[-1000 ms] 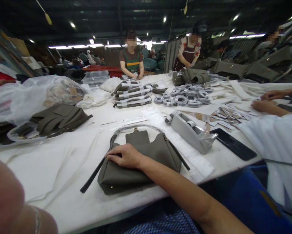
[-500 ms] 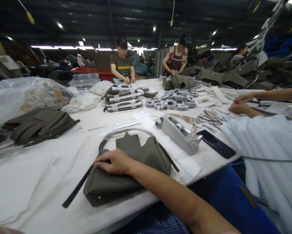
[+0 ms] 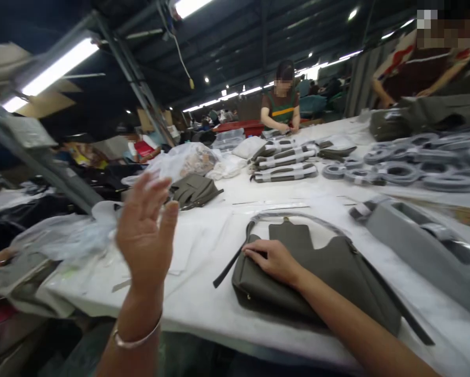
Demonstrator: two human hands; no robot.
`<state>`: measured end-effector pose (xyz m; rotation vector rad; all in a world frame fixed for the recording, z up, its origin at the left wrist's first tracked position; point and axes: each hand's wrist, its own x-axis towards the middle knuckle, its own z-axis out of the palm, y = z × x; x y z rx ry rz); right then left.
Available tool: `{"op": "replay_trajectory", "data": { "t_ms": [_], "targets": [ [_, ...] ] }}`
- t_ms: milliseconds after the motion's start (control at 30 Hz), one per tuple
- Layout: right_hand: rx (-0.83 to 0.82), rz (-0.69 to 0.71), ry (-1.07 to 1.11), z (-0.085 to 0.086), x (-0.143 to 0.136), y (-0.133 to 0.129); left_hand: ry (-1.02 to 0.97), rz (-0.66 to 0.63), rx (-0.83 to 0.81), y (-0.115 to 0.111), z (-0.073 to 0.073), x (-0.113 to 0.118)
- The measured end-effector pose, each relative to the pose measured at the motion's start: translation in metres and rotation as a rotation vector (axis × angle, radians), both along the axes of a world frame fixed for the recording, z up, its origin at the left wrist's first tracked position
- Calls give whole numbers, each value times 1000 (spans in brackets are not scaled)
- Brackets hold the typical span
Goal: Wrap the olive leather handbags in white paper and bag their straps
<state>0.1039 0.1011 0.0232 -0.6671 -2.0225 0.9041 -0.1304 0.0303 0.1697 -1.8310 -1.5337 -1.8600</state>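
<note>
An olive-grey handbag (image 3: 337, 262) lies on the white-covered table (image 3: 195, 309), its flap (image 3: 290, 235) folded back and its wrapped handle arching behind. My right hand (image 3: 272, 259) rests on the bag's left end, thumb and fingers pinched together at the edge by the dark strap (image 3: 227, 268). Raised above the table to the left of the bag, my left hand (image 3: 146, 230) has its fingers apart and nothing in it. It is slightly blurred, with a bangle at the wrist.
A grey tape dispenser (image 3: 427, 246) stands right of the bag. Behind lie wrapped strap bundles (image 3: 285, 173), coiled wrapped straps (image 3: 395, 170) and another olive bag (image 3: 195, 191). Two people work across the table. A metal post (image 3: 42, 157) slants at the left.
The view has turned left. My left hand, barely visible at the lower left corner before, is now raised with fingers apart. My right hand stays at the same end of the bag.
</note>
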Motion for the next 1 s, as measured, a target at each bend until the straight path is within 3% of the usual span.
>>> {"op": "replay_trajectory", "data": {
  "t_ms": [67,167,300,400,533,733,833,900,1000],
  "targets": [
    [-6,1,-18,1,0,0,143,221,-364,8,-26,-32],
    [-12,-15,-63,3,0,-2,141,345,-637,20,-80,-79],
    [-22,-24,-87,3,0,-2,122,364,-854,24,-143,-106],
    [-27,-27,-91,4,0,-2,118,349,-884,24,-161,-109],
    [-24,-25,-95,5,-1,-2,87,318,-836,25,-150,-120],
    [16,-35,-96,6,-1,-5,-7,392,-528,21,-92,-126],
    [56,-75,-82,4,0,-4,-47,353,-323,19,-59,-103],
    [109,-156,-48,2,2,-2,-66,244,-256,17,-43,-80],
    [270,-444,58,3,7,3,-92,-7,-282,17,-33,-41]
  ]
}}
